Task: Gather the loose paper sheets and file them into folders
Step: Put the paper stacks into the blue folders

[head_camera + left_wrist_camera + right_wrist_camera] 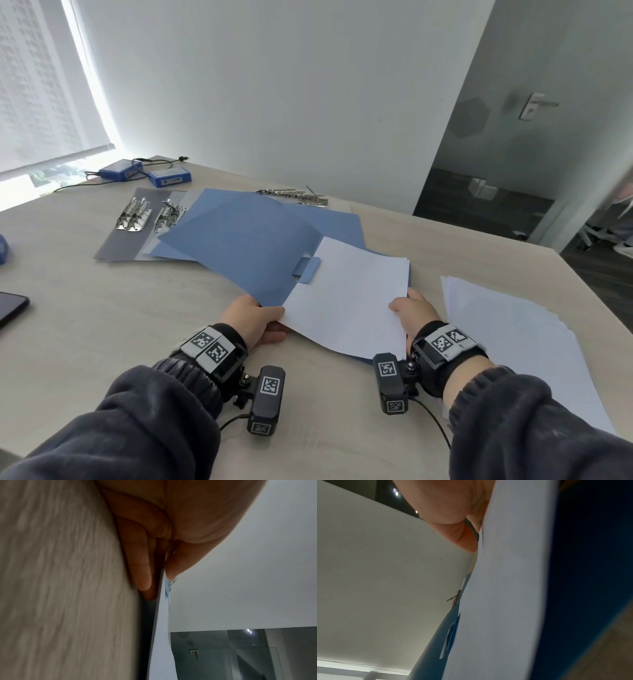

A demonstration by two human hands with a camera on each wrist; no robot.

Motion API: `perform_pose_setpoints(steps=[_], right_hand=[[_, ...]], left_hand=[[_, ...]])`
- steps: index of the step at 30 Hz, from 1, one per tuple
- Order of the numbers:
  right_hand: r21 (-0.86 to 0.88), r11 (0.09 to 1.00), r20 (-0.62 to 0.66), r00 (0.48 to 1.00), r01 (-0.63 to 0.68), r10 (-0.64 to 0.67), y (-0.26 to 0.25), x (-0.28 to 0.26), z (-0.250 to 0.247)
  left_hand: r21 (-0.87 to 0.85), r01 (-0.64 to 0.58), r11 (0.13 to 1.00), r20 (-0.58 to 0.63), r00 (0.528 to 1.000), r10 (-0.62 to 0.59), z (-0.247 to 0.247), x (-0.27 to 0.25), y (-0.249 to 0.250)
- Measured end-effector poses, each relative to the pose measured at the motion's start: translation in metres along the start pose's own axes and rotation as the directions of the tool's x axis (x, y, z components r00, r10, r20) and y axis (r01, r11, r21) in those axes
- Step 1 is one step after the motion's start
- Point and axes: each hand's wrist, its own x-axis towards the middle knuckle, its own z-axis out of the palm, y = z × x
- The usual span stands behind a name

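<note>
Near the front edge of the table [102, 294], both hands hold one batch of white sheets [346, 301] over an open blue folder [239, 246]. The left hand [253, 318] pinches the batch's near-left corner, thumb on top and fingers [140, 566] beneath; the right hand [416, 311] grips the near-right edge, thumb over the paper. The batch lies slanted, its far end resting on the folder's inner face beside a small blue tab [308, 270].

To do this step well, the person likely needs to square the edges against the folder first, keeping both grips even so no sheet fans out, then slide the batch flat before letting go.

A second spread of loose sheets [513, 342] lies to the right, still unfiled. Metal clip fittings [135, 214] sit on a grey folder [116, 240] at the far left, more clips [298, 197] lie behind the blue one. The table is pale woodgrain; beyond it are a white wall, a blinded window [37, 85] and a glass door [513, 137].
</note>
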Motion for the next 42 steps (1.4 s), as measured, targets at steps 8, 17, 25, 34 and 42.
perform_pose_setpoints(steps=[8,17,25,34,42], right_hand=[[-0.107,0.994,-0.01,1.0,0.026,-0.027,-0.006,0.007,-0.005],[-0.198,0.98,0.062,0.998,0.032,-0.02,-0.012,0.01,-0.012],[-0.234,0.972,0.092,0.996,0.026,-0.005,-0.008,0.011,-0.021],[-0.131,0.991,0.068,0.997,-0.024,0.033,-0.007,0.01,-0.02],[-0.119,0.993,0.008,1.0,-0.016,0.017,-0.004,0.015,-0.019]], left_hand=[[-0.021,0.017,1.0,0.005,1.0,-0.016,0.0,0.001,0.0],[-0.02,0.022,1.0,0.023,1.0,-0.021,-0.001,0.001,0.0],[-0.011,0.032,0.999,0.018,0.999,-0.032,-0.001,0.002,0.0],[-0.012,0.011,1.0,0.027,1.0,-0.011,-0.001,-0.003,0.003],[0.0,0.049,0.999,0.048,0.998,-0.048,-0.002,-0.007,0.009]])
